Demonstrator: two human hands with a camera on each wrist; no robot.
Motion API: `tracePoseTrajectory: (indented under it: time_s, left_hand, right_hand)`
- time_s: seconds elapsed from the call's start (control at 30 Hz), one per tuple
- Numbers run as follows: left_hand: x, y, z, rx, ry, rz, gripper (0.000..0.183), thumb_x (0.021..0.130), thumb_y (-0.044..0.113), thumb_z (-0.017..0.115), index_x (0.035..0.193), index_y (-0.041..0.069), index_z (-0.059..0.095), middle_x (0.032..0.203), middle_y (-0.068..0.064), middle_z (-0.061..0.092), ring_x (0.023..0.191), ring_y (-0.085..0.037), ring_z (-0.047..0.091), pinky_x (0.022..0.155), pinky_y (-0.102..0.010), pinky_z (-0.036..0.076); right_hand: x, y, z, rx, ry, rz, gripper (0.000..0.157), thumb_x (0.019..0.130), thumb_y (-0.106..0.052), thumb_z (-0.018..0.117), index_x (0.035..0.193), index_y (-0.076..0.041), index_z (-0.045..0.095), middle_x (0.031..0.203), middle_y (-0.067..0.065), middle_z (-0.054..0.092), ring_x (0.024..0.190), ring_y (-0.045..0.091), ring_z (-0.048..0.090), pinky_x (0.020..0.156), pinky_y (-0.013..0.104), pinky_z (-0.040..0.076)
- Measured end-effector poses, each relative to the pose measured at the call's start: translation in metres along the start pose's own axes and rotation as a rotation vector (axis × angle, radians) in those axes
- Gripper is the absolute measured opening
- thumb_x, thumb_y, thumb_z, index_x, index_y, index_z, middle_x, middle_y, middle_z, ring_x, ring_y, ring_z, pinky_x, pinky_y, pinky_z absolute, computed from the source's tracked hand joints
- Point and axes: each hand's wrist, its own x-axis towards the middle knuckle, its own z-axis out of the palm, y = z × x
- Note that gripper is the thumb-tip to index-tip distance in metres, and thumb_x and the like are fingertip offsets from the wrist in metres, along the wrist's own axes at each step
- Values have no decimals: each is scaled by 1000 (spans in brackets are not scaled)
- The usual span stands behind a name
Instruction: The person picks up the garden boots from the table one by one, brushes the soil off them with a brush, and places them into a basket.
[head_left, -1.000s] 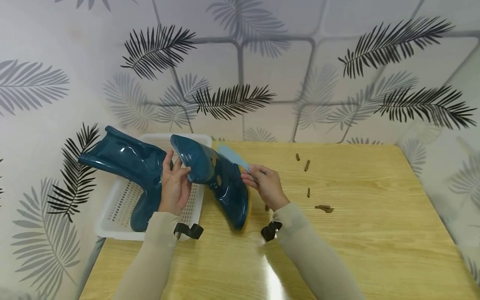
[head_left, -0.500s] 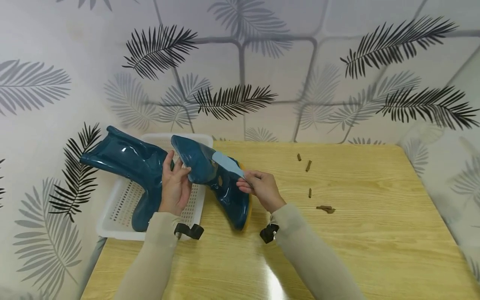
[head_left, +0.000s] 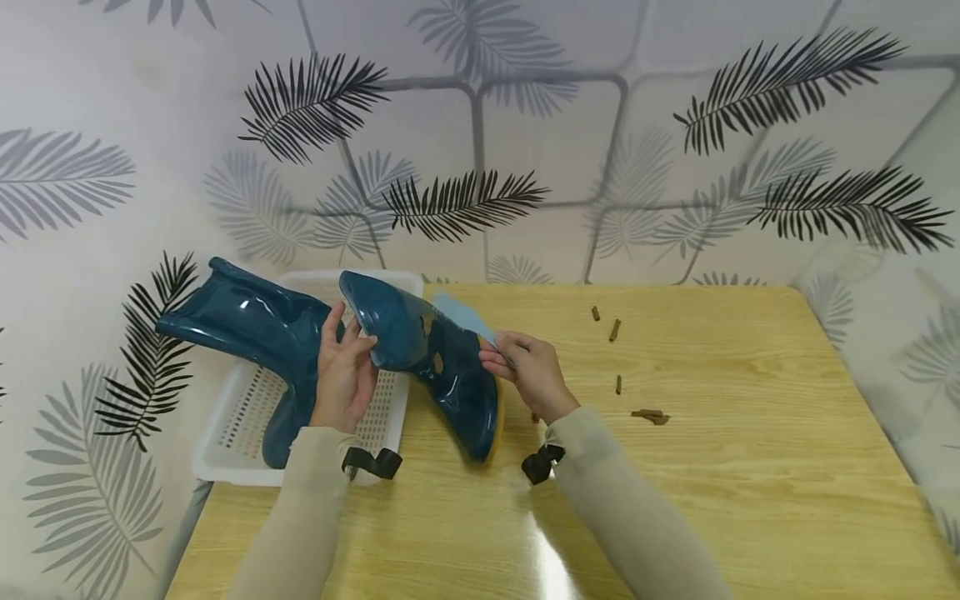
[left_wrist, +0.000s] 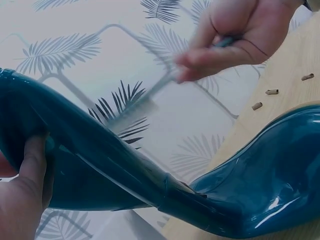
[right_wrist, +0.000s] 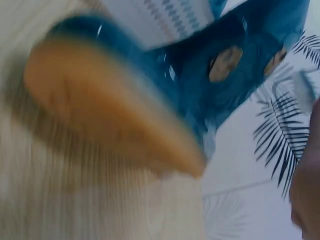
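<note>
A dark blue rubber boot (head_left: 457,379) with a tan sole (right_wrist: 110,105) leans over the table, its shaft raised toward the left. Brown mud patches (right_wrist: 225,64) mark the shaft near the ankle. My left hand (head_left: 347,367) holds the boot at its top opening, with a finger on the shaft's rim in the left wrist view. In my right hand (head_left: 531,371) is the handle of a light blue brush (head_left: 465,317). The brush head is just beyond the shaft, overlapping its far side in the head view; in the left wrist view it is blurred and apart from the boot.
A second dark blue boot (head_left: 247,321) lies across a white perforated basket (head_left: 243,475) at the left. Several small brown mud pieces (head_left: 615,330) are scattered on the wooden table (head_left: 750,483) to the right. A patterned wall (head_left: 600,150) stands behind.
The brush went from beyond the boot onto its shaft at half a second ago, and is now back beyond it, up and away. The left hand and boot have hardly moved.
</note>
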Motion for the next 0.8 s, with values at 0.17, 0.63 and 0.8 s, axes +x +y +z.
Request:
tracePoseTrajectory:
  time_s: [0.17, 0.63, 0.8]
  left_hand:
    - [1, 2, -1, 4, -2, -9, 82, 94, -20, 34, 159, 21, 8, 163, -8, 17, 111, -10, 51, 76, -18, 46]
    - [-1, 5, -7, 13, -8, -6, 81, 94, -21, 33, 159, 20, 8, 164, -9, 16, 111, -10, 53, 77, -19, 48]
    - [-2, 4, -8, 10, -5, -13, 80, 94, -21, 33, 158, 20, 9, 162, -8, 20, 118, -13, 51, 82, -20, 48]
  right_hand:
    - [-1, 4, 0, -37, -76, 91, 41, 105, -7, 50, 142, 11, 44, 111, 20, 67, 85, 12, 72, 83, 26, 55]
    - [-1, 6, 4, -69, -88, 67, 38, 105, -6, 49, 139, 12, 47, 115, 26, 65, 85, 13, 72, 83, 26, 56]
    - [0, -2, 3, -43, 4, -5, 35, 105, -6, 50, 135, 12, 50, 108, 22, 70, 83, 12, 72, 81, 26, 56]
